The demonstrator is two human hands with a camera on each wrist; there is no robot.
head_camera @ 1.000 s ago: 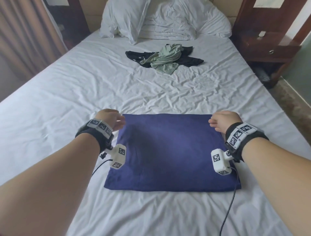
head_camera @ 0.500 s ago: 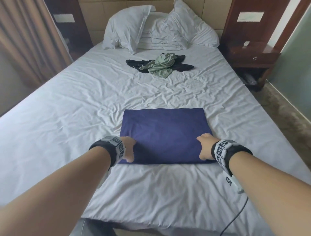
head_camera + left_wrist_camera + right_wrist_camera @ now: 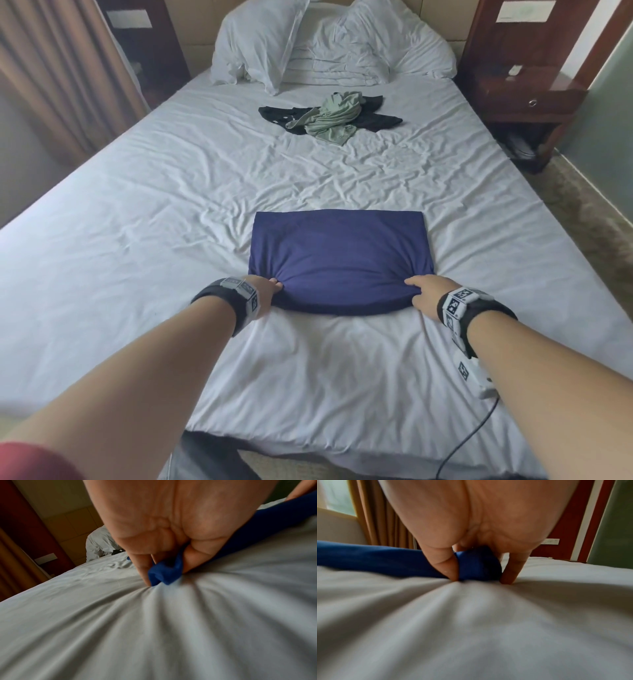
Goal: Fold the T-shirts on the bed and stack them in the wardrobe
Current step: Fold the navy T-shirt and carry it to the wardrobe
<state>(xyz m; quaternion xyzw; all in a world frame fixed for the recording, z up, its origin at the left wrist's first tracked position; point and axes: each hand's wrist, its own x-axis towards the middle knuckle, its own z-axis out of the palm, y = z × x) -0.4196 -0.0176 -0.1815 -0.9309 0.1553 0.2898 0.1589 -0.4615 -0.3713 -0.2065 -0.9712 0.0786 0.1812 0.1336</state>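
1. Navy T-shirt (image 3: 339, 260): partly folded into a rectangle, lying flat on the white bed sheet (image 3: 137, 240) in the near middle of the bed. Its long axis runs left to right.

2. Left hand (image 3: 265, 287): at the near-left corner of the rectangle. In the left wrist view the fingers (image 3: 142, 566) curl round a bunched tuft of blue cloth and press it into the sheet, so the hand has hold of the shirt.

3. Right hand (image 3: 424, 294): at the near-right corner, level with the left. In the right wrist view thumb and fingers (image 3: 447, 568) pinch a rounded wad of the blue cloth; one further finger is planted on the sheet just right of the wad.

4. Governing relation: both grips sit on the near edge, one at each end of the long axis, and the whole body of the shirt lies on the far side of the fingers. Each hand is nearest its own corner. A further fold would likely carry the near edge toward the far edge (image 3: 339, 213).

5. Remaining work: a sage-green T-shirt (image 3: 334, 120) lies crumpled on a black T-shirt (image 3: 376, 120) far up the bed, near the pillows (image 3: 260, 44). The wardrobe is not identifiable in view.
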